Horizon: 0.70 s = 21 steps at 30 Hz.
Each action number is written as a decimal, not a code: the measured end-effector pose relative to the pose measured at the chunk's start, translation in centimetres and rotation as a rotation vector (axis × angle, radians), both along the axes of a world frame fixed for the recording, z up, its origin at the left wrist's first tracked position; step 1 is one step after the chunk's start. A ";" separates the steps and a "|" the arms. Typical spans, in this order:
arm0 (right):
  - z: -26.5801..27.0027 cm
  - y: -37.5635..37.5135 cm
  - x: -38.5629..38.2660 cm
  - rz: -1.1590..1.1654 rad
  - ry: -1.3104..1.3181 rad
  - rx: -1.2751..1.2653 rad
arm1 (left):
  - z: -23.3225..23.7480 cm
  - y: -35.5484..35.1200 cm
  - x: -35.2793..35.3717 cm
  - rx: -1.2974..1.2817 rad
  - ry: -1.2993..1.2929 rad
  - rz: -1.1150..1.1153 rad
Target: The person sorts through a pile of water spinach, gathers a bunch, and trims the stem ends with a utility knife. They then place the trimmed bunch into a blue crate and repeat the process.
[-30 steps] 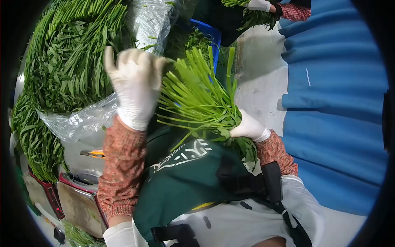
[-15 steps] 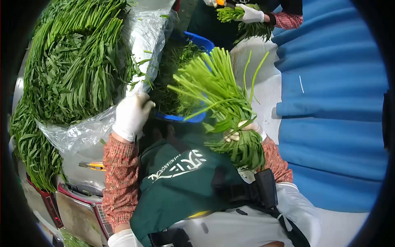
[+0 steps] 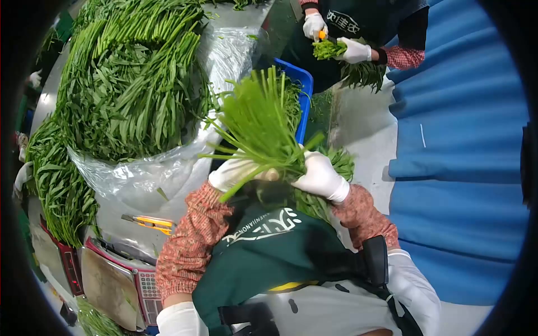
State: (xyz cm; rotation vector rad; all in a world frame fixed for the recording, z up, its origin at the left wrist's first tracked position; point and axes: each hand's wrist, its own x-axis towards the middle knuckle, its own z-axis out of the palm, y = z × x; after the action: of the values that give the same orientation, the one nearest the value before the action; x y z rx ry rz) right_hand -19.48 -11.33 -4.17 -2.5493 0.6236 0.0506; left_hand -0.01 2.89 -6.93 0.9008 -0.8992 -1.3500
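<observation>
- At far left, the pile of greens (image 3: 126, 106) hides its own underside.
- At near left, the cutter (image 3: 148, 223) lies close to the sleeve (image 3: 193, 238); the elbow is best kept clear.
- The left hand (image 3: 228, 173) sits behind stalks; whether it pinches or only supports, I cannot tell. Gentle support should avoid snapping strays.
- In the middle, the bunch of greens (image 3: 255, 117) is held up before the apron (image 3: 241, 274), stalks fanned, tips blurred; even pressure would suit it.
- The right hand (image 3: 323, 178) curls round the bunch, fingertips partly hidden; firm without crushing seems right.
- At far right, a co-worker (image 3: 406, 31) is cut off above.
</observation>
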 end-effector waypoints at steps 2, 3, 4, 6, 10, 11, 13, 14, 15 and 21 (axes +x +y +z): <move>2.0 2.0 2.6 0.073 -0.018 -0.135 | -0.5 0.1 -0.3 -0.074 0.200 0.140; 2.7 2.9 3.5 0.073 0.023 -0.169 | -0.1 -0.3 -0.7 -0.146 0.378 0.214; 3.0 3.8 4.3 0.064 -0.012 -0.170 | 0.9 -0.3 -0.9 -0.110 0.521 0.250; 3.2 4.9 5.2 0.084 -0.002 -0.207 | 2.0 -0.3 -0.4 -0.065 0.659 0.336; 4.6 6.2 5.9 0.068 0.054 -0.226 | 1.6 0.0 -0.3 0.003 0.807 0.435; 4.5 6.2 5.9 0.062 0.060 -0.200 | 1.3 0.1 -0.2 0.010 0.788 0.442; 4.3 5.7 5.9 0.055 0.036 -0.118 | 1.2 -0.2 -0.1 0.012 0.755 0.457; 4.3 5.5 5.8 0.058 -0.003 -0.084 | 1.3 -0.2 -0.3 0.028 0.802 0.457; 4.4 5.3 5.7 0.059 -0.043 -0.049 | 1.6 -0.3 -0.3 0.050 0.752 0.481; 5.7 0.2 3.6 -0.044 -0.231 0.770 | 4.0 0.4 1.6 -0.022 -0.236 0.592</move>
State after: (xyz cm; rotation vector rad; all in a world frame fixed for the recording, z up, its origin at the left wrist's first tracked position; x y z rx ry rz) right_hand -15.92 -11.12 1.53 -1.7648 0.4511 -0.0176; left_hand 1.59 3.32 -2.91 1.2106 -0.7381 -0.7337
